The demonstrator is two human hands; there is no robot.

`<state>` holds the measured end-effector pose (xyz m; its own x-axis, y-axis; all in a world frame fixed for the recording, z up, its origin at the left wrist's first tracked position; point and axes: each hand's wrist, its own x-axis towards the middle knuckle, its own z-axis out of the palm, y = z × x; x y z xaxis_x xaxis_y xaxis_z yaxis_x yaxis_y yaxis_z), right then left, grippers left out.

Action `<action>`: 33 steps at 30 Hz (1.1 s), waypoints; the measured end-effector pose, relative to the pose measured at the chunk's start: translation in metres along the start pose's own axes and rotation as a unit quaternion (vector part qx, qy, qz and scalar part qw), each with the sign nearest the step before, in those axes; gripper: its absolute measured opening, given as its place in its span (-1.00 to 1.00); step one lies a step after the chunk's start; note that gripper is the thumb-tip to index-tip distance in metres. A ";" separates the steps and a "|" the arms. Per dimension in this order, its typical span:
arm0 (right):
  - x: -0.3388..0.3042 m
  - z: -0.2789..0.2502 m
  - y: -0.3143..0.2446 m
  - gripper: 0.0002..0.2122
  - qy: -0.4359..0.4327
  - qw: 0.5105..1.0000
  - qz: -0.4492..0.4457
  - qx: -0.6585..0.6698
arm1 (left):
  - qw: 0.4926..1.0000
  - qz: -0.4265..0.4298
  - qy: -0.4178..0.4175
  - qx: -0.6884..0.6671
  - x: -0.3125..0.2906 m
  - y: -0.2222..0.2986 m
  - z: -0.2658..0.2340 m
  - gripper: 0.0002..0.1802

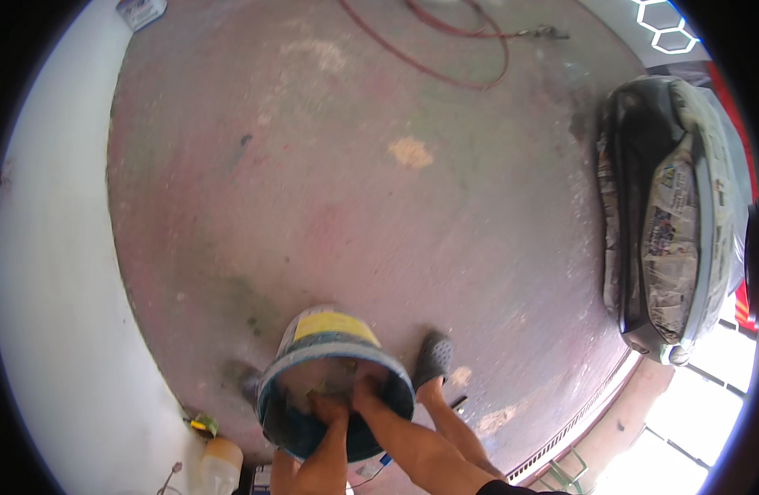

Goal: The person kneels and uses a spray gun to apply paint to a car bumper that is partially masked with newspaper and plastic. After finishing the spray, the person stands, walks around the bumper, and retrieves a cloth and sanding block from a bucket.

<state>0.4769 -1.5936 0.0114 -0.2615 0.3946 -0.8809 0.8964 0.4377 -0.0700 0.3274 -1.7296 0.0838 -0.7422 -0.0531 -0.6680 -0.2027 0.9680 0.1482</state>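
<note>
A large round bucket [396,367] with a blue-grey rim and a yellow-and-white label stands on the floor between my feet. Murky, brownish water [330,373] fills part of it. Both my arms reach down into the bucket. My left hand [328,407] is low in it, its fingers partly under the water, near a small yellowish patch that I cannot make out. Beside it on the right, my right hand [366,391] also dips into the water. The murk hides the fingers of both hands, and anything they hold does not show.
Grey clogs [435,355] are on my feet beside the bucket. A white wall [58,247] runs along the left, with a translucent jug [221,464] near its base. Ahead, a red hose [454,81] curls on the stained floor. A car part-covered in newspaper [673,223] stands right.
</note>
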 end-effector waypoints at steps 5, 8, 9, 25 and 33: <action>0.014 -0.008 -0.059 -0.76 0.012 0.975 0.104 0.196 | 0.977 -0.077 -0.067 -0.187 0.029 0.035 0.038 -0.35; 0.007 0.007 -0.089 -0.74 -0.012 0.954 0.131 0.269 | 0.952 -0.116 -0.056 -0.276 0.042 0.041 0.041 -0.37; 0.009 0.008 -0.091 -0.74 -0.011 0.949 0.139 0.282 | 0.942 -0.124 -0.056 -0.308 0.046 0.048 0.045 -0.38; 0.015 -0.035 -0.107 -0.63 -0.020 0.948 0.106 0.299 | 0.819 -0.170 0.006 -0.548 -0.067 0.120 -0.062 -0.51; 0.004 -0.025 -0.134 -0.55 -0.010 0.956 0.093 0.277 | 0.834 -0.250 -0.002 -0.491 -0.103 0.090 -0.097 -0.48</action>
<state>0.3463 -1.6305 0.0296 -0.0764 0.4060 -0.9107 0.9804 -0.1355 -0.1427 0.3243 -1.6606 0.2367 -0.4059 -0.3872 -0.8278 -0.9138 0.1560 0.3751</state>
